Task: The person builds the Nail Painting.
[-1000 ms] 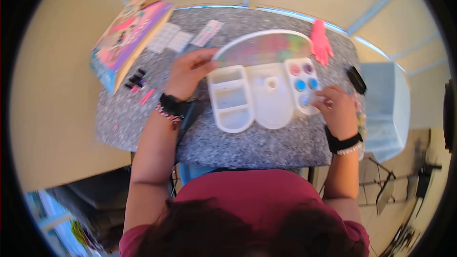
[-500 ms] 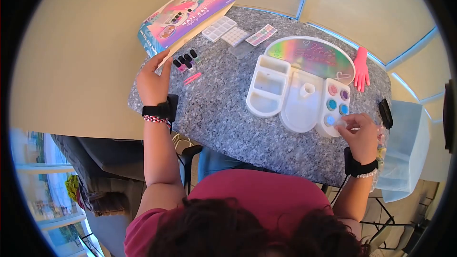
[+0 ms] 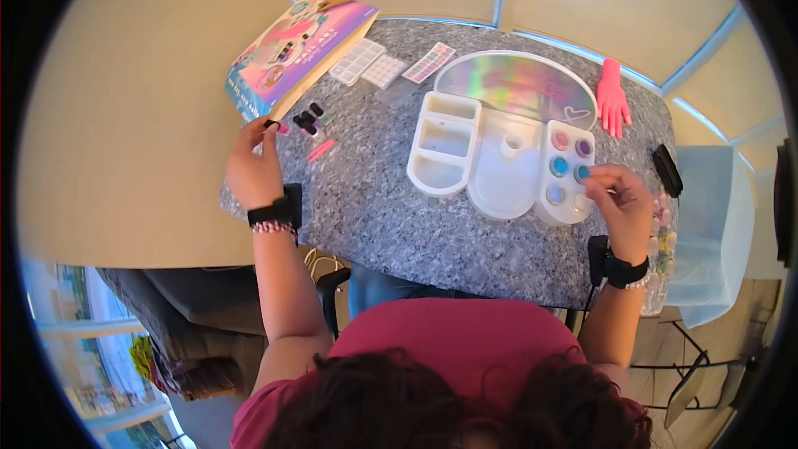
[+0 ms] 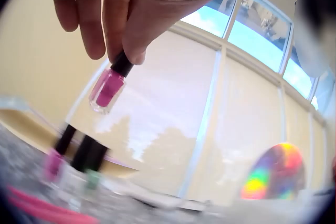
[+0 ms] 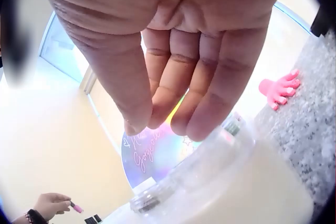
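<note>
Right hand [image 3: 619, 204]: fingers loosely bent, nothing seen held; poised just beside the well tray [image 3: 567, 214], towards the worktop's [image 3: 374, 224] right edge.
Seated so far: five coloured pots [image 3: 559, 166] can be made out in the wells; whether the pale sixth well is filled cannot be told.
Left hand [image 3: 253, 175]: the pink bottle [image 4: 107, 90] is gripped by its black cap, raised by the worktop's left edge and not set in any tray.
Three-part tray [image 3: 442, 186]: no bottle is seen in its compartments.
Left to place: the held bottle and, it is judged, the standing bottles [image 3: 306, 123], grouped near the left edge beyond the pink tweezers [image 3: 321, 150].
Far side: the panel [image 3: 519, 87] is upright behind the trays; the pink model hand [image 3: 612, 98] lies by the far right corner, the box [image 3: 303, 50] by the far left.
Progress: partway, judged from the pots seated and bottles unplaced.
</note>
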{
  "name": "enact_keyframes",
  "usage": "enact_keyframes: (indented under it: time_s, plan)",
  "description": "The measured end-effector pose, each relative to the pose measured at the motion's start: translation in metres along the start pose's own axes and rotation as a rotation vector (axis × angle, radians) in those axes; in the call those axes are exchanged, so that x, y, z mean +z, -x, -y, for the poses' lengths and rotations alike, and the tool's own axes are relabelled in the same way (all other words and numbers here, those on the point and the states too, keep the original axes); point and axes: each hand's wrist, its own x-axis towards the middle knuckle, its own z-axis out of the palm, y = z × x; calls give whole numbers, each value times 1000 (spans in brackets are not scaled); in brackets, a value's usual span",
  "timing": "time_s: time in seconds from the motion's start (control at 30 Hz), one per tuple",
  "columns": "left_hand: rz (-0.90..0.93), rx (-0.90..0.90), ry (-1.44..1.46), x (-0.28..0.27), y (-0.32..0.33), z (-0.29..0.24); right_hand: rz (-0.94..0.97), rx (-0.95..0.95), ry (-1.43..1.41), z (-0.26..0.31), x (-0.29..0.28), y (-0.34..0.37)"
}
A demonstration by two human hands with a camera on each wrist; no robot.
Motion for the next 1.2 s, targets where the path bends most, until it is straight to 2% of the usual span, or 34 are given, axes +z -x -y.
enact_keyframes:
  time_s: [0.03,0.07,0.13,0.17,0.23,0.3,0.37,0.5,0.57,0.77,1.0,1.07,1.2]
  plan:
    - [-89,14,81,-1,9,-29,43,-31,-50,-1,4,-1]
    - [-85,17,88,-1,21,-52,35,-30,-47,-5,3,-1]
    - [109,57,328,-1,44,-89,90,-112,-10,-13,3,-1]
    - [111,60,329,-1,55,-103,87,-111,-10,-15,3,-2]
    - [334,166,480,1,72,-123,140,-62,-81,-20,2,-2]
    - [367,213,477,8,83,-133,159,-37,-120,-21,1,-2]
    - [415,277,458,16,89,-133,191,-103,-89,-19,1,-1]
    - [463,250,430,17,91,-137,201,-165,18,-17,0,1]
    - [447,332,403,16,90,-137,280,-325,226,-4,-3,2]
    - [417,452,286,12,90,-137,382,-304,104,-6,1,2]
    - [380,474,196,31,88,-129,378,-322,98,-12,2,3]
    - [353,568,192,33,86,-130,374,-319,107,-12,3,3]
    - [286,641,147,36,89,-132,378,-336,117,-12,4,3]
